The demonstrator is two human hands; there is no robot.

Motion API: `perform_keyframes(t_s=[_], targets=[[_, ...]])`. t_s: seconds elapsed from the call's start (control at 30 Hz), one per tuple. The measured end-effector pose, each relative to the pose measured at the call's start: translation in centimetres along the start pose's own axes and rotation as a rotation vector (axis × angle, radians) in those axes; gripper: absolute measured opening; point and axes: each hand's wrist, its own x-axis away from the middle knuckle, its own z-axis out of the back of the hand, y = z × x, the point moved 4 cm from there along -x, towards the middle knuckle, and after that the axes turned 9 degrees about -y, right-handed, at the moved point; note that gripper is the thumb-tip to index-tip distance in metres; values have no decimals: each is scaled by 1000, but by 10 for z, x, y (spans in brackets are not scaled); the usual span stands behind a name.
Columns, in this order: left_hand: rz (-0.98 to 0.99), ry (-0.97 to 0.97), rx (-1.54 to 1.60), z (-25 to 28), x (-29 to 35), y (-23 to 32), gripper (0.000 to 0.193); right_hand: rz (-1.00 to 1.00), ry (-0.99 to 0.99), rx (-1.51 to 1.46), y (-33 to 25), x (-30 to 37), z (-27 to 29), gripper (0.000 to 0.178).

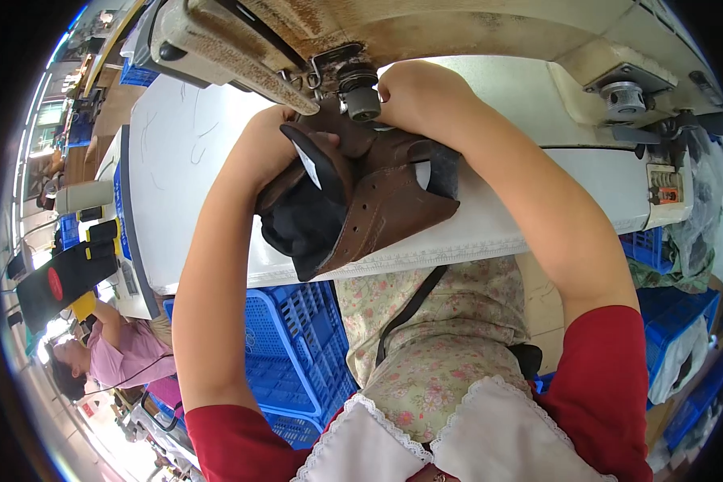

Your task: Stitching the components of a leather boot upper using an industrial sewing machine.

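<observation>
A brown leather shoe upper (377, 213) with punched holes and a black lining lies on the white sewing machine bed (189, 169), under the machine head (360, 96). A black-edged tongue or flap with a white label (307, 165) stands up from it. My left hand (275, 138) is closed on the upper's left side, a fingertip showing by the flap. At the upper's far right, my right hand (416, 92) is curled against it, close beside the machine head. Machine parts and the leather hide most of the right fingers. The needle area is hidden.
The worn beige machine arm (474, 32) spans the top. A ruler strip (426, 269) runs along the bed's front edge. Blue plastic baskets (293, 345) stand below it at left, with blue bins (675, 321) at right. Another person in pink (132, 353) works at far left.
</observation>
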Motion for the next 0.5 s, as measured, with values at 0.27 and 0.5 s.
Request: perform_keyframes(t_s=[0.27,0.5], targets=[[-14,2,95,7,-19,-19,30,41,47,28,-2,-2,9,32],[-35,-26,21,11,-24,-19,42,66,92,75,0,-4,9,32]])
